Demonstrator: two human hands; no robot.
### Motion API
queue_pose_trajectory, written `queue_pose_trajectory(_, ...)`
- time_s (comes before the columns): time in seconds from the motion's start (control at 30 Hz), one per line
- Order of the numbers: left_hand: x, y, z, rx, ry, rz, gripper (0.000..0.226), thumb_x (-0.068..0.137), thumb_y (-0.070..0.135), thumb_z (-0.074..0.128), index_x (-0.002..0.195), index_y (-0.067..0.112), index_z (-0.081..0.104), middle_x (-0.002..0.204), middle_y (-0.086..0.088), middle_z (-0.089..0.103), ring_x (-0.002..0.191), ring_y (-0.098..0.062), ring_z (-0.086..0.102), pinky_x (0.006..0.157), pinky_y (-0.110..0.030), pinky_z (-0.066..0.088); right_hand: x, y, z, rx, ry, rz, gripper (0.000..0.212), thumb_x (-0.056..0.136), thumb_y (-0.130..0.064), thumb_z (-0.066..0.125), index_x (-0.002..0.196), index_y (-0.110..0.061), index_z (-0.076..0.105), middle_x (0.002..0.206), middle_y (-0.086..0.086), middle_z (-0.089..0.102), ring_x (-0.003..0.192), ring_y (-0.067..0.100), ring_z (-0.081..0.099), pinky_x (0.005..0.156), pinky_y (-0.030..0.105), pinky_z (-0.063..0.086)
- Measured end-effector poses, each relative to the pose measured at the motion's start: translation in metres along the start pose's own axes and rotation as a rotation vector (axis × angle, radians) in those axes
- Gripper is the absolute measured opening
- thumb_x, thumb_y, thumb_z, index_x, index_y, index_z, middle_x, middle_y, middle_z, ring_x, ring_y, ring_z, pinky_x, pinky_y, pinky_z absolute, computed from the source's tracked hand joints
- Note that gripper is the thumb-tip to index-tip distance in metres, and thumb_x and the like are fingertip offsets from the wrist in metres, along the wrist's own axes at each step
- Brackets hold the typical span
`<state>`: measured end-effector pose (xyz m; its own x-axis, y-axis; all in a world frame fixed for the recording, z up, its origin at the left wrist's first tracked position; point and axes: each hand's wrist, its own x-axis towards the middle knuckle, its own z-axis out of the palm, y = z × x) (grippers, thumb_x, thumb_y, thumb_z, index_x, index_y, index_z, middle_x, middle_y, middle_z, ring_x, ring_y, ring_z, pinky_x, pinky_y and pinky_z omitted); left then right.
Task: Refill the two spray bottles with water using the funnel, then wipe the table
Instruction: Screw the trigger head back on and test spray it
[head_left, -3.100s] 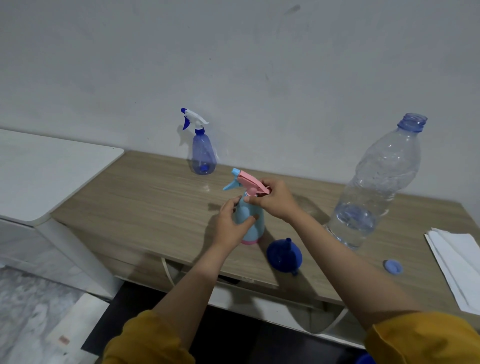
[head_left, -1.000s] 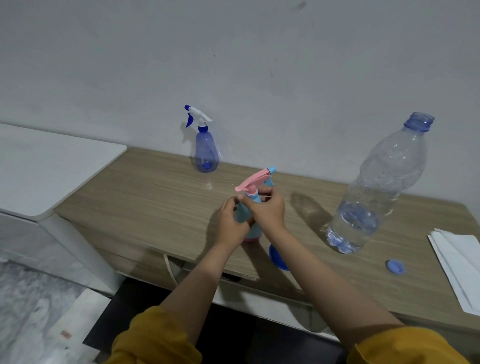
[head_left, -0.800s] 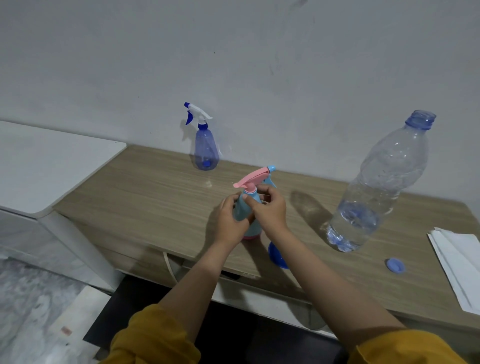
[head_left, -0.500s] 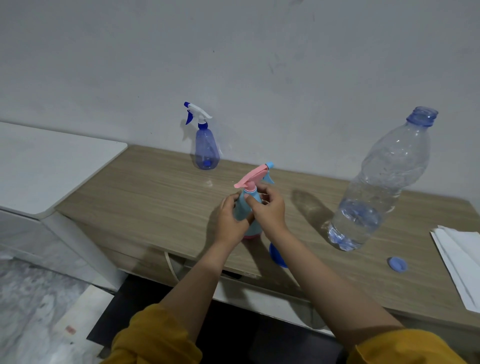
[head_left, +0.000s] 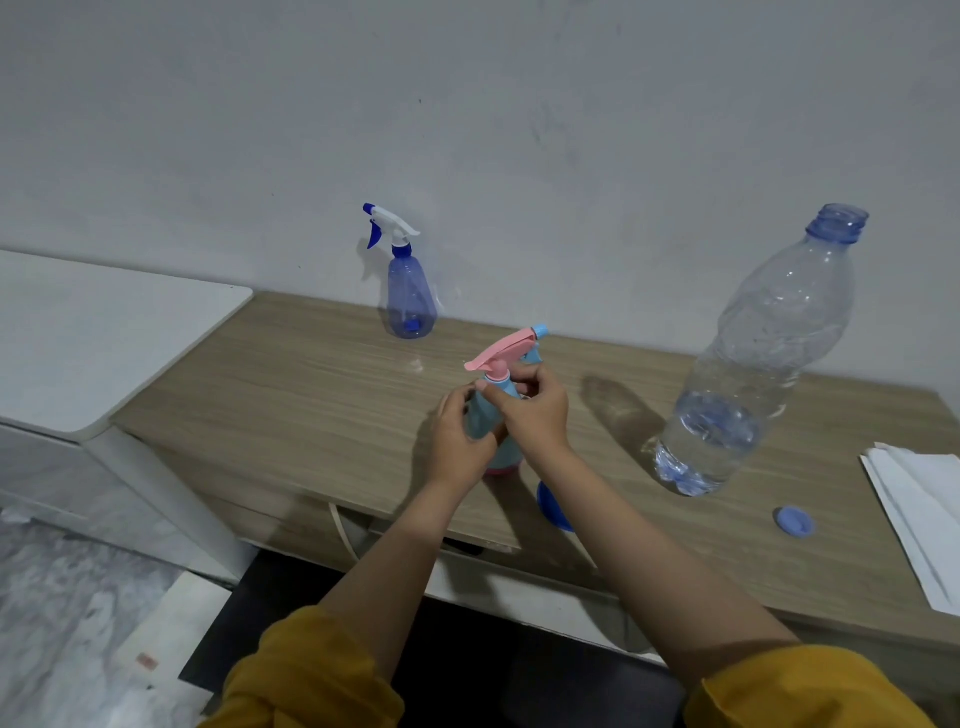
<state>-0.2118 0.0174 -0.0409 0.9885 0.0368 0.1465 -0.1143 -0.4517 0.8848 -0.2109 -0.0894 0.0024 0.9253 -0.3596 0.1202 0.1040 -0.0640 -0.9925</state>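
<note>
Left hand wrapped round light blue spray bottle, right hand pinching its neck under pink top, on wooden table

Two spray bottles, one water bottle, one funnel

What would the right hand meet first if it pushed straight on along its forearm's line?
The right hand already grips the collar of the light blue spray bottle, so it meets that at once. Beyond lies the dark blue spray bottle, though depth is unclear.

Dim, soft shadows, wide-angle edge distortion
</note>
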Motion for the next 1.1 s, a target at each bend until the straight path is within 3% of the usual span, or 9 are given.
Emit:
queue_pose_trajectory(0.17, 0.001, -0.001, 0.001, -0.038, 0.011, 0.014, 0.055, 0.057, 0.057, 0.067, 0.107, 0.043, 0.049, 0.109, 0.014, 0.060, 0.104, -0.009, 0.059, 0.082, -0.042, 0.055, -0.002, 0.007, -0.002, 0.010, -0.037, -0.025, 0.037, 0.078, -0.010, 0.076, 0.112, -0.009, 0.060, 0.107, 0.005, 0.065, 0.092, 0.010, 0.061, 0.076, 0.013, 0.050)
queue_pose_trajectory(0.27, 0.001, -0.001, 0.002, -0.046, 0.012, 0.015, 0.052, 0.057, 0.055, 0.065, 0.106, 0.046, 0.049, 0.110, 0.013, 0.060, 0.104, -0.009, 0.059, 0.082, -0.042, 0.055, -0.002, 0.010, -0.002, -0.033, -0.021, -0.063, 0.027, 0.079, -0.012, 0.074, 0.105, -0.012, 0.066, 0.105, 0.007, 0.067, 0.096, 0.018, 0.063, 0.081, 0.026, 0.052)
queue_pose_trajectory(0.37, 0.001, -0.001, 0.002, -0.043, 0.019, 0.018, 0.053, 0.058, 0.053, 0.061, 0.108, 0.046, 0.049, 0.110, 0.013, 0.060, 0.103, -0.010, 0.059, 0.082, -0.042, 0.055, -0.003, 0.006, 0.001, 0.001, 0.019, -0.055, 0.023, 0.075, -0.012, 0.078, 0.093, -0.015, 0.064, 0.097, 0.005, 0.068, 0.087, 0.014, 0.063, 0.072, 0.016, 0.051)
queue_pose_trajectory(0.53, 0.000, 0.000, 0.002, -0.057, 0.015, 0.024, 0.052, 0.057, 0.053, 0.062, 0.107, 0.045, 0.049, 0.110, 0.014, 0.058, 0.103, -0.012, 0.059, 0.082, -0.043, 0.055, -0.004, 0.012, 0.005, -0.028, 0.014, -0.051, 0.035, 0.075, -0.019, 0.078, 0.106, -0.015, 0.062, 0.109, 0.006, 0.063, 0.098, 0.014, 0.060, 0.081, 0.022, 0.051)
queue_pose_trajectory(0.63, 0.000, 0.001, 0.001, -0.055, 0.007, 0.005, 0.053, 0.057, 0.054, 0.062, 0.107, 0.048, 0.048, 0.112, 0.015, 0.059, 0.103, -0.010, 0.060, 0.080, -0.041, 0.056, -0.003, 0.016, 0.006, -0.079, -0.009, -0.072, 0.034, 0.083, -0.018, 0.071, 0.115, -0.013, 0.064, 0.117, 0.007, 0.060, 0.103, 0.003, 0.056, 0.081, 0.006, 0.044)
queue_pose_trajectory(0.8, -0.002, 0.003, 0.002, -0.061, 0.027, 0.020, 0.045, 0.064, 0.045, 0.067, 0.107, 0.041, 0.052, 0.110, 0.012, 0.059, 0.100, -0.012, 0.061, 0.080, -0.041, 0.054, -0.001, 0.013, 0.008, -0.073, 0.043, -0.029, 0.026, 0.079, -0.021, 0.075, 0.102, -0.014, 0.066, 0.108, 0.006, 0.064, 0.096, 0.011, 0.060, 0.074, 0.009, 0.045)
queue_pose_trajectory(0.93, 0.000, -0.001, 0.003, -0.041, 0.024, 0.011, 0.046, 0.064, 0.051, 0.059, 0.108, 0.043, 0.050, 0.107, 0.014, 0.059, 0.097, -0.013, 0.062, 0.079, -0.046, 0.055, -0.005, 0.008, 0.013, -0.002, 0.122, -0.020, 0.025, 0.074, -0.016, 0.080, 0.092, -0.015, 0.063, 0.101, 0.004, 0.065, 0.091, 0.011, 0.059, 0.069, 0.003, 0.041)
queue_pose_trajectory(1.1, -0.001, 0.000, 0.003, -0.016, 0.042, 0.014, 0.046, 0.065, 0.048, 0.063, 0.109, 0.041, 0.051, 0.110, 0.014, 0.057, 0.099, -0.012, 0.060, 0.080, -0.044, 0.055, -0.006, 0.008, 0.006, -0.036, 0.045, -0.029, 0.036, 0.074, -0.021, 0.080, 0.105, -0.013, 0.063, 0.104, 0.000, 0.063, 0.094, 0.008, 0.059, 0.078, 0.016, 0.048)
